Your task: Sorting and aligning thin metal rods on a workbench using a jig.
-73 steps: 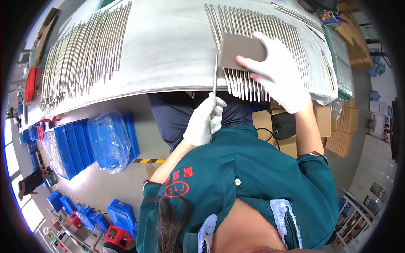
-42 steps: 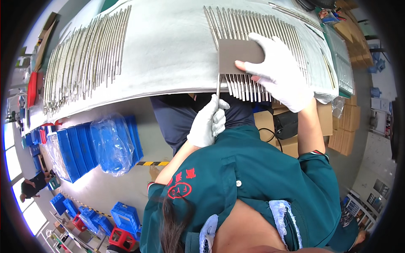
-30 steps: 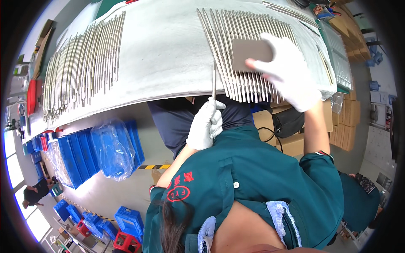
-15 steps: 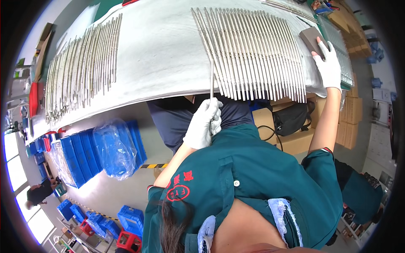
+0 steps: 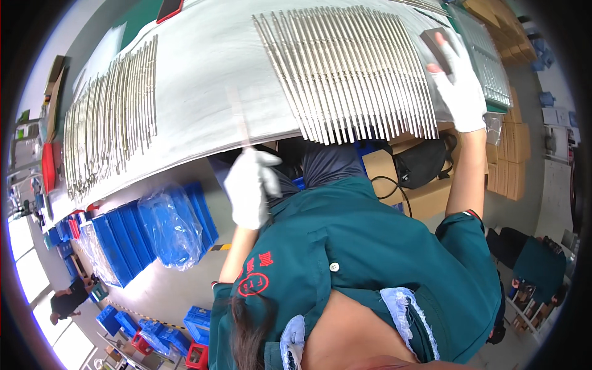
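From the head camera, my left hand (image 5: 250, 188), in a white glove, is closed around the lower end of one thin metal rod (image 5: 242, 120), which stands blurred over the bare middle of the white worktable (image 5: 203, 74), between the two laid-out groups. My right hand (image 5: 459, 86), also gloved, reaches to the far right edge of the big row of rods (image 5: 351, 68) and grips a small dark flat block (image 5: 436, 48) with curled fingers; whether the block touches the rods I cannot tell at this bend of the lens. To do this well, I judge the single rod should be set down parallel to its neighbours, with its near end level with theirs at the table's edge, and the block kept flat so it nudges nothing askew. A second, looser row of rods (image 5: 111, 117) lies well apart at the left. Below the table stand blue plastic bins (image 5: 120, 231), with a clear plastic bag (image 5: 169, 225) draped over them, more small blue bins (image 5: 157, 330) further down, brown cardboard boxes (image 5: 512, 160) at the right, and a red flat object (image 5: 48, 166) at the table's left end.
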A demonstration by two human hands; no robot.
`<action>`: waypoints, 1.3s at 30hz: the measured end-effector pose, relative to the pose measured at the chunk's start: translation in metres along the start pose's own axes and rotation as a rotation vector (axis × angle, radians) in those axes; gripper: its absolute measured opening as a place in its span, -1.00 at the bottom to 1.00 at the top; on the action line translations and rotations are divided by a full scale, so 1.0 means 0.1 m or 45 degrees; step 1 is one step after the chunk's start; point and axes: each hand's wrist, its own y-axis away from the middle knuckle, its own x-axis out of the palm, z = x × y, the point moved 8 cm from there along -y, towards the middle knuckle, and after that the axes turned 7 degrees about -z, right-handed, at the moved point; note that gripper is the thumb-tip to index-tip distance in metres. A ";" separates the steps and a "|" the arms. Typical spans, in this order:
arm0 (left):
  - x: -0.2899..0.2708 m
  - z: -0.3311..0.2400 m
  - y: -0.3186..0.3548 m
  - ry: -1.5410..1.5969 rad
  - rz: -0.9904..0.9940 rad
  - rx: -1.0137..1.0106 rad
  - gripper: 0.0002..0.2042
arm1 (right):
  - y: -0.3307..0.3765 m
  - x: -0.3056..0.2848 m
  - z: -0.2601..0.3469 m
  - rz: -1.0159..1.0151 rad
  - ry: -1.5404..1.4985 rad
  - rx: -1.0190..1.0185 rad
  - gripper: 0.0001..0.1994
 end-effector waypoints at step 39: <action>0.79 -0.70 -0.99 -0.953 0.234 1.302 -0.74 | 1.41 0.93 1.79 1.355 -1.688 0.768 -0.72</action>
